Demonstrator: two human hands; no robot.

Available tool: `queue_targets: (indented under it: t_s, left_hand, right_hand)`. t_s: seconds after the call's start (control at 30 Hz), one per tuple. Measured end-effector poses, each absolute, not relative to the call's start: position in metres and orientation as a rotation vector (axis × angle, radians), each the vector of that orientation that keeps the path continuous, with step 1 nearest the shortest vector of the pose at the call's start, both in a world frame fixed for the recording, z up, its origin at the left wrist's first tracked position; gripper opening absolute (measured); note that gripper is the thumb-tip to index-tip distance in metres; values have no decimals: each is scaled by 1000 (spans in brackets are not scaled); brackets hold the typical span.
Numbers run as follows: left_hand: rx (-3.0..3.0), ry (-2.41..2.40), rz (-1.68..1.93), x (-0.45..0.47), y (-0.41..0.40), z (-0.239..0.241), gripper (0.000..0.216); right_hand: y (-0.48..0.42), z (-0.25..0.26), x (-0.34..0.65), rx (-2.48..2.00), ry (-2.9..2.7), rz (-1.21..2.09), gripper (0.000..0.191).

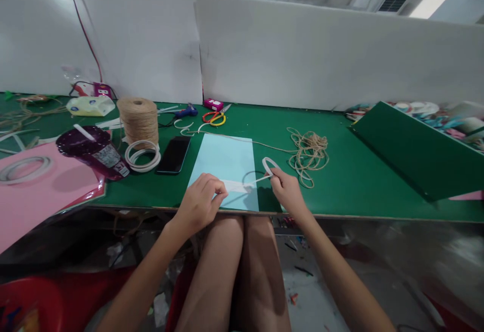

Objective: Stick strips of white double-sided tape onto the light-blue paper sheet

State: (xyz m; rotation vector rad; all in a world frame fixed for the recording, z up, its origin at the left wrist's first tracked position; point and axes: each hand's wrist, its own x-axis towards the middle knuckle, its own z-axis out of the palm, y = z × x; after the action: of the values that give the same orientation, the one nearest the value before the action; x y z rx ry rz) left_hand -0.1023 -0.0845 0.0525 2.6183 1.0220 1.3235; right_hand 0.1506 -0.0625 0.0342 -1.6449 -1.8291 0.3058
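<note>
A light blue paper sheet lies on the green table at its near edge. My left hand pinches the loose end of a white tape strip over the sheet's lower part. My right hand is closed on the small white tape roll, held upright just right of the sheet. The strip runs taut between the two hands.
A jute twine spool, white tape rings, a black phone and a dark drink cup stand to the left. Loose twine lies right of the sheet. Scissors lie behind, and a pink sheet at far left.
</note>
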Motion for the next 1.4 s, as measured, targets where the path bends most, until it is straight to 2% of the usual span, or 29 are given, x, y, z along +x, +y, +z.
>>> queue_targets:
  t_s: [0.23, 0.43, 0.53, 0.63, 0.7, 0.77, 0.83, 0.93, 1.03, 1.13, 1.3, 1.4]
  left_hand:
    - [2946, 1018, 1285, -91, -90, 27, 10]
    - [2727, 1105, 1565, -110, -85, 28, 7]
    - [2573, 1195, 1503, -120, -77, 36, 4]
    - [2445, 1231, 1433, -127, -71, 44, 4]
    - [2418, 1237, 1374, -131, -68, 49, 5]
    - [2432, 1229, 1280, -135, -65, 54, 6]
    - [2451, 1202, 1187, -138, -62, 57, 9]
    - [2412, 1186, 1129, -141, -56, 59, 12]
    - [2306, 1207, 1162, -141, -52, 56, 14]
    - [2219, 1218, 1166, -143, -49, 53, 16]
    - [2127, 1156, 1126, -143, -47, 52, 18]
    - [2040, 1138, 1089, -143, -46, 51, 20]
  right_hand:
    - [-37, 36, 159, -1579, -1752, 632, 31]
    - [-24, 29, 193, -1721, -1720, 510, 31]
    - [-26, 21, 208, -1823, -1903, 337, 34]
    - [-30, 11, 212, -2006, -2141, -20, 32]
    - [-33, 7, 210, -2071, -2135, -288, 31]
    - [-35, 5, 201, -2026, -2020, -383, 32]
    - [-37, 7, 186, -1845, -1982, -156, 37]
    - [-40, 14, 157, -1414, -1997, 531, 43]
    - [-41, 20, 134, -1190, -1996, 974, 35]
    - [-37, 18, 125, -1185, -1924, 1030, 32]
    - [-23, 9, 122, -1179, -1883, 872, 45]
    - [-17, 10, 116, -1092, -1862, 1026, 40]
